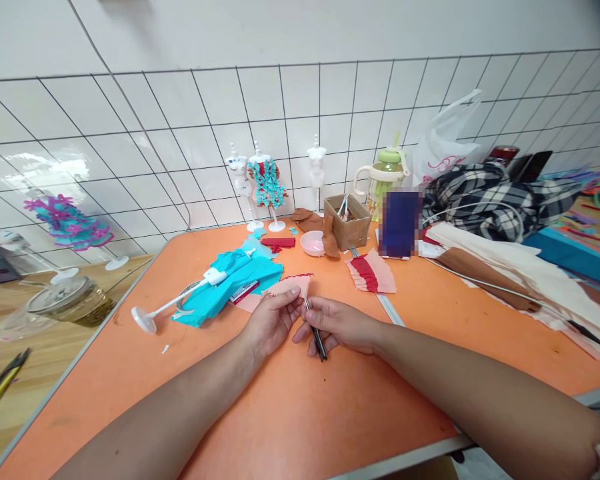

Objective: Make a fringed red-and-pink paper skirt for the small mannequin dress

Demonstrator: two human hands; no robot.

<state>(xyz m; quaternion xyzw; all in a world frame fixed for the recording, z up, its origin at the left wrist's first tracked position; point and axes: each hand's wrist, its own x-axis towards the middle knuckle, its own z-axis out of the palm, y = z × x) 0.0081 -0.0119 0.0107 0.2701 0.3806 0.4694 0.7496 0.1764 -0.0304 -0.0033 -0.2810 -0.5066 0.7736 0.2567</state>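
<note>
My left hand (275, 320) pinches a piece of pale pink crepe paper (289, 285) with a red edge, just above the table. Close beside it, my right hand (343, 323) is closed on a slim black-and-silver tool (319, 340). Its silver end points at the paper near my left fingertips; its exact kind is unclear. Left of my hands, a white mannequin stand (213, 275) lies on its side over turquoise crepe paper (195, 308). A second pink piece with a red band (371, 273) rests to the right.
Behind my hands are a pink bowl (312, 244), a cardboard box (356, 230) and a dressed mini mannequin (269, 180). A drink bottle (384, 175) stands near the wall. At right lie a plaid cloth (473, 200) and a white cable (510, 293). Pliers (3, 385) lie far left.
</note>
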